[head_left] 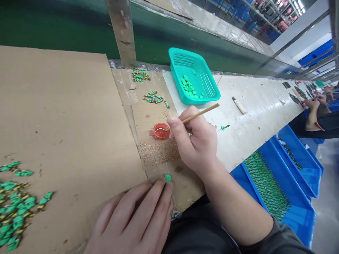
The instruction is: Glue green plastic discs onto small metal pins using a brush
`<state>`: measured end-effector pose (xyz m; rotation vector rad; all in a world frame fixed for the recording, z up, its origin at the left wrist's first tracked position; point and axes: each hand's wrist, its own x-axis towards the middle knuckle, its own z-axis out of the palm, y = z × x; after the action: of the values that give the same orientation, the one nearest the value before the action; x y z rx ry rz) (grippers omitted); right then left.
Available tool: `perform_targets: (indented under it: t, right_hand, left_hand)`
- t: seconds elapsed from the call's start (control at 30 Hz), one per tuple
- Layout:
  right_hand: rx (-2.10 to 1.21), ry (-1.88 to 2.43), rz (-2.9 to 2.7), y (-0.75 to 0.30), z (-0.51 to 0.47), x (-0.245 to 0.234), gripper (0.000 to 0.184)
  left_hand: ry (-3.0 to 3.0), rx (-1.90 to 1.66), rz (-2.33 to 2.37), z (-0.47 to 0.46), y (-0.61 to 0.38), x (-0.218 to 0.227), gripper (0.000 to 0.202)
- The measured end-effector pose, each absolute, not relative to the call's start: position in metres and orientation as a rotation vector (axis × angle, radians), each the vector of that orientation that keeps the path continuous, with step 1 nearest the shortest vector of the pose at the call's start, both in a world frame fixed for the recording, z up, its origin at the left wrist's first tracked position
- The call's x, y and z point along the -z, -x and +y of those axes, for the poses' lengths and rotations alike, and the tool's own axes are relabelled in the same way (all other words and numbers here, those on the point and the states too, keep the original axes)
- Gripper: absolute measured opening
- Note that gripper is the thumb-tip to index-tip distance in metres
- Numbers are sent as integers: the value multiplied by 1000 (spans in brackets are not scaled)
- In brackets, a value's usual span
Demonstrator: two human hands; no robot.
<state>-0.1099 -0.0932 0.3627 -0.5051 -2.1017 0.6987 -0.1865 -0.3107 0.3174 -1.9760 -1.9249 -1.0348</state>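
Note:
My right hand (197, 143) is closed round a thin wooden-handled brush (201, 113). The brush tip dips into a small round pot of orange-red paint (160, 131) on the cardboard. My left hand (137, 220) lies low on the cardboard with its fingers stretched out. Its fingertips press on a small green round piece (167, 178). A teal plastic basket (194, 76) behind the pot holds several green round pieces.
Painted green pieces lie in heaps at the left edge (14, 204) and in two small groups near the back (155, 97). Blue bins (280, 183) with dark green parts stand to the right. Another person's hands (315, 106) work farther along the bench. A small tool (239, 105) lies on the white strip.

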Motion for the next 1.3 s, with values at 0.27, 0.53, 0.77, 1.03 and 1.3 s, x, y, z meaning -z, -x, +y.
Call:
perform_targets:
  t: [0.27, 0.53, 0.77, 1.03, 1.3]
  right_hand:
    - [-702, 483, -2092, 112, -92, -363, 34]
    - [-665, 442, -1931, 88, -111, -368, 24]
    - [-758, 419, -1986, 50, -138, -347, 14]
    - [-775, 470, -2027, 53, -139, -341, 21]
    - [-780, 440, -2010, 48, -139, -339, 16]
  left_hand:
    - [1964, 1070, -1932, -311, 186, -319, 29]
    - [2013, 1000, -1969, -315, 187, -321, 34]
    - [2022, 937, -1963, -315, 185, -322, 38]
    - [2041, 895, -1957, -315, 185, -326, 37]
    - [2043, 911, -2003, -317, 185, -325, 37]
